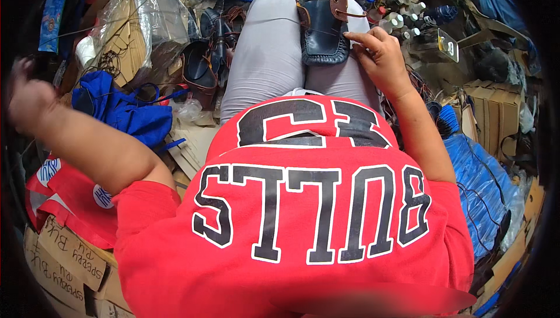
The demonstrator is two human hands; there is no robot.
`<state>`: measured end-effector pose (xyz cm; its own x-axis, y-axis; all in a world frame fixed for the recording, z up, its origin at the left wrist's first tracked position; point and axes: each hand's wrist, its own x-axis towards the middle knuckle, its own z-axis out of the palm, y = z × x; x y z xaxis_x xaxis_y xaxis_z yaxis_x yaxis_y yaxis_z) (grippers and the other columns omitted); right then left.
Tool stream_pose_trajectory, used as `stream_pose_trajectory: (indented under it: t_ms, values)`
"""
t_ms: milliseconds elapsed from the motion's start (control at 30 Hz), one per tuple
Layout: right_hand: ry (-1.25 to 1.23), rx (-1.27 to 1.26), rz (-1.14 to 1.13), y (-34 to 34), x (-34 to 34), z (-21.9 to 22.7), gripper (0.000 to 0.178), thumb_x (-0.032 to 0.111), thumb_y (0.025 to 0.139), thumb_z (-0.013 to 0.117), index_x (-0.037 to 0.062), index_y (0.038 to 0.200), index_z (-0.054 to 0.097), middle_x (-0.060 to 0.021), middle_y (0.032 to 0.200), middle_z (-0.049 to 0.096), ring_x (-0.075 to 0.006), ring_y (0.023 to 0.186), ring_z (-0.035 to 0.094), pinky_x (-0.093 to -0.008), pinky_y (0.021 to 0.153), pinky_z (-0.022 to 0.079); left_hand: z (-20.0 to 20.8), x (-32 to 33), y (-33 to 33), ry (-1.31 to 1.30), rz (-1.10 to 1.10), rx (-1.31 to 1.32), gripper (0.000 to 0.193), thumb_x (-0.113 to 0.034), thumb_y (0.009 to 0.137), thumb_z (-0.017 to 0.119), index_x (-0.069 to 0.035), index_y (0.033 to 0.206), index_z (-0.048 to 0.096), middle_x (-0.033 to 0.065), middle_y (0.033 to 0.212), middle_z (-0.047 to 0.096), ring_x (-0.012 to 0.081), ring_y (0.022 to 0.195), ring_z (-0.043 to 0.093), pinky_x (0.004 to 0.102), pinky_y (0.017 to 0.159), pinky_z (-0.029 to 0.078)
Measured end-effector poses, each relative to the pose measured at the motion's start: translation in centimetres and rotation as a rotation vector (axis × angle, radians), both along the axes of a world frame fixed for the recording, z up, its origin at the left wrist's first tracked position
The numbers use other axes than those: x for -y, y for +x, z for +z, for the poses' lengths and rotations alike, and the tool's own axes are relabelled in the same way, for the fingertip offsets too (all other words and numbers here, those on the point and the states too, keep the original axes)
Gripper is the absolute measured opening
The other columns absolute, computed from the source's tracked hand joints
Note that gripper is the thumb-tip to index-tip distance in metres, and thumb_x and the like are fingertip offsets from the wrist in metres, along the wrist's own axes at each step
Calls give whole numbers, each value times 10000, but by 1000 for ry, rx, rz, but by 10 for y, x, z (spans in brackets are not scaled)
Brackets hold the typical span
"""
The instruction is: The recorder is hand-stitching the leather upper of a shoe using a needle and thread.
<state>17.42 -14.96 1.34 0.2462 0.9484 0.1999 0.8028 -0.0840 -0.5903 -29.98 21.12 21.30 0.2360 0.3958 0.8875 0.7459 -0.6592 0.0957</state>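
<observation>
A dark blue moccasin-style shoe (pixel 325 32) with brown leather trim and a brown lace lies across my thighs, its gathered toe toward me. My right hand (pixel 383 55) is at the shoe's right side, thumb and forefinger bent close together by the toe seam. Whatever they pinch is too small to make out. Far out to the left, my left hand (pixel 30 97) is raised away from the shoe and smeared by motion, so its fingers do not show clearly. A thin dark thread (pixel 265 22) runs leftward from the shoe over my left knee.
Dark shoes (pixel 200 64) lie left of my legs, near a blue cloth bag (pixel 119 108). Several small bottles (pixel 402 12) stand beyond my right knee. Cardboard (pixel 493 111) and a blue plastic bag (pixel 475 192) sit at the right. A red bag (pixel 73 201) lies left.
</observation>
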Motion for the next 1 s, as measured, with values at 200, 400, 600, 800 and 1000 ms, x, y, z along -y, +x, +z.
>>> stream_pose_trajectory:
  t_ms: [200, 400, 600, 800, 1000]
  values:
    - [38, 249, -25, -7, 10, -8, 321, 75, 764, 630, 201, 1057, 662, -22, 789, 546, -206, 765, 543, -348, 791, 351, -129, 131, 210, -761, -693, -84, 311, 63, 805, 578, -69, 1075, 659, 48, 957, 598, 116, 871, 551, 240, 786, 442]
    - [30, 209, -10, -4, 8, -6, 329, 67, 768, 620, 212, 1060, 665, -15, 789, 544, -211, 768, 542, -349, 791, 350, -180, 197, 258, -909, -877, -441, 189, -28, 759, 644, -96, 932, 676, 37, 776, 599, 219, 788, 575, 295, 707, 445]
    - [-138, -323, -1, 16, 3, -5, 294, 33, 808, 607, 164, 1059, 686, -51, 817, 534, -170, 789, 543, -269, 760, 417, -205, 205, 283, -526, -669, -646, 77, -145, 756, 661, -171, 815, 704, 19, 746, 574, 212, 804, 542, 365, 706, 368]
    - [-244, -465, 132, 43, -10, -7, 354, -61, 796, 529, 127, 1048, 692, -13, 830, 503, -110, 792, 501, -231, 743, 423, -216, 194, 305, -766, -986, -267, 149, -118, 748, 680, -189, 872, 725, 21, 731, 560, 221, 777, 528, 369, 730, 374]
    - [-287, -472, 154, 46, -21, 0, 421, -128, 722, 466, 95, 985, 707, -10, 822, 502, -114, 784, 501, -233, 743, 431, -227, 193, 305, -767, -840, -402, 134, -178, 776, 667, -235, 876, 734, -32, 841, 576, 186, 903, 516, 375, 812, 358]
